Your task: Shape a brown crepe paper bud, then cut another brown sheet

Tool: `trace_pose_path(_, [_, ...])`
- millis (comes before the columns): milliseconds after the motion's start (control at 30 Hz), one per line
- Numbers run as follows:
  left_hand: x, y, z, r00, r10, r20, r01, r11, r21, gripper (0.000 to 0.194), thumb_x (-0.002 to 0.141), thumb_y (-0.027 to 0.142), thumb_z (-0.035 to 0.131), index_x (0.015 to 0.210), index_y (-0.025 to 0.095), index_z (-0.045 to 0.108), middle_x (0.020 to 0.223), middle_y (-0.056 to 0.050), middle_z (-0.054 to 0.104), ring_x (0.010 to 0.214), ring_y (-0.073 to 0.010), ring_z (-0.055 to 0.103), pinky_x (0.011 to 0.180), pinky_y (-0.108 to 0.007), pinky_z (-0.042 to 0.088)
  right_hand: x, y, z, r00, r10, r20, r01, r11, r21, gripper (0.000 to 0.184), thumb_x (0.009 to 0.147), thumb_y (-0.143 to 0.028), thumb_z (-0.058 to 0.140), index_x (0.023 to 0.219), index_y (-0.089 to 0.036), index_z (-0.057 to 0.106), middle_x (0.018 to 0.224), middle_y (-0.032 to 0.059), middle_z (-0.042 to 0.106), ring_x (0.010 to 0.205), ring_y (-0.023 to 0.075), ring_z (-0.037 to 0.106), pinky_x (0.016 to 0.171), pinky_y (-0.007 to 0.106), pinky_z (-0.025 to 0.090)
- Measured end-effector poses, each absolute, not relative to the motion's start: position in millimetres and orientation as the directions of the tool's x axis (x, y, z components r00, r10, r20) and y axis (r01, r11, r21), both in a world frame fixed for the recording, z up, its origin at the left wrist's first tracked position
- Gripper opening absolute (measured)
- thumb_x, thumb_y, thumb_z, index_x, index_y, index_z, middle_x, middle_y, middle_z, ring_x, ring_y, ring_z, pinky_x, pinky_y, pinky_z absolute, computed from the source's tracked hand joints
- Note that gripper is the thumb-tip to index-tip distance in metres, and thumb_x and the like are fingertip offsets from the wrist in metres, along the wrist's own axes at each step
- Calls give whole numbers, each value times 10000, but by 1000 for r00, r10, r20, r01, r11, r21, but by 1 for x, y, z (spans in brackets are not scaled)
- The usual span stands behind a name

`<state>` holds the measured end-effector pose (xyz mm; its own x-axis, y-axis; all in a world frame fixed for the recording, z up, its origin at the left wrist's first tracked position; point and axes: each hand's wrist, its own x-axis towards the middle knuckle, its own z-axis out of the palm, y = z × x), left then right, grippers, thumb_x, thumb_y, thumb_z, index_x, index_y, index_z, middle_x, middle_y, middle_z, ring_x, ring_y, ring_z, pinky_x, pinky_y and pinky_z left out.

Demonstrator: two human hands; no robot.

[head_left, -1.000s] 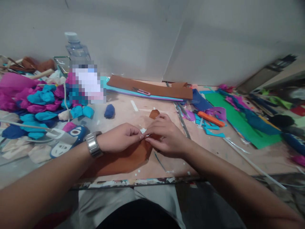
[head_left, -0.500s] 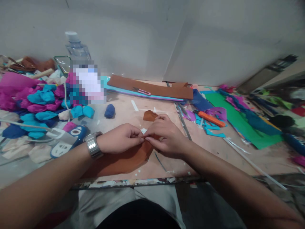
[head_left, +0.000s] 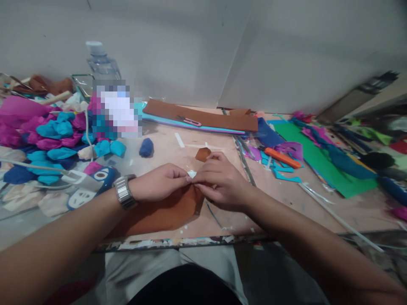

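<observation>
My left hand (head_left: 162,182), with a metal-banded watch (head_left: 124,192) at its wrist, pinches the edge of a brown sheet (head_left: 155,212) that looks like crepe paper or thin foam. My right hand (head_left: 219,180) has its fingers closed on the same sheet, its fingertips meeting those of the left. A small white piece (head_left: 191,174) shows just beyond the touching fingertips. Part of the brown material (head_left: 202,154) sticks out past my right knuckles. The wide part of the sheet lies under my left hand, and the right palm hides some of it.
Crumpled pink, blue and cream pieces (head_left: 57,127) are heaped at left beside a power strip (head_left: 95,188) and a bottle (head_left: 103,63). Small snips (head_left: 192,122) lie on folded brown sheets (head_left: 222,120) at the back. An orange cutter (head_left: 282,157) and green sheet (head_left: 343,169) are at right.
The brown part beyond my right knuckles has shifted slightly and shows a narrower shape. Both hands stay pinched together in nearly the same place, the left a touch further left.
</observation>
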<state>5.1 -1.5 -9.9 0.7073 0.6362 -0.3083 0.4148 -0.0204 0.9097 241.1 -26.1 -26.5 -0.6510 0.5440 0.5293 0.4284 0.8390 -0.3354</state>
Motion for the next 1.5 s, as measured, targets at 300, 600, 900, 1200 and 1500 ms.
trace_pose_path(300, [7,-2,-13,701,686,-194,478,-250,842,347,977,410,551,785,143,662,694,26,529,660,-115,425,608,-240,334,239,-24,-26,-636,628,449,495,778,-387,105,985,-206,636,983,-234,737,884,27,773,863,193,677,1003,444,371])
trace_pose_path(600, [9,-10,-8,663,744,-87,552,-407,727,320,979,353,528,761,161,664,657,17,593,626,-124,485,607,-263,314,238,-25,-25,-628,658,416,573,752,-325,84,1016,-215,612,974,-209,684,986,49,766,1003,234,625,1016,457,327])
trace_pose_path(900, [11,-15,-1,660,751,11,630,-562,535,314,994,316,525,789,173,716,701,-24,713,611,-135,552,624,-285,301,236,-29,-21,-625,661,416,584,749,-313,84,1024,-200,581,994,-221,657,979,48,759,1017,249,605,1022,476,319])
trace_pose_path(1200, [14,-16,-2,728,683,64,648,-715,265,255,1000,239,522,833,192,710,749,-24,732,666,-170,617,622,-293,323,234,-32,-16,-624,694,359,583,719,-378,123,994,-169,534,940,-216,633,918,54,712,1024,261,569,1041,495,324])
trace_pose_path(1500, [6,-14,-5,803,587,104,571,-808,148,287,1053,239,444,864,183,653,766,-30,716,652,-172,618,603,-311,323,238,-31,-18,-577,745,334,567,660,-493,42,971,-192,621,973,-225,648,978,56,724,1078,267,580,1052,503,354])
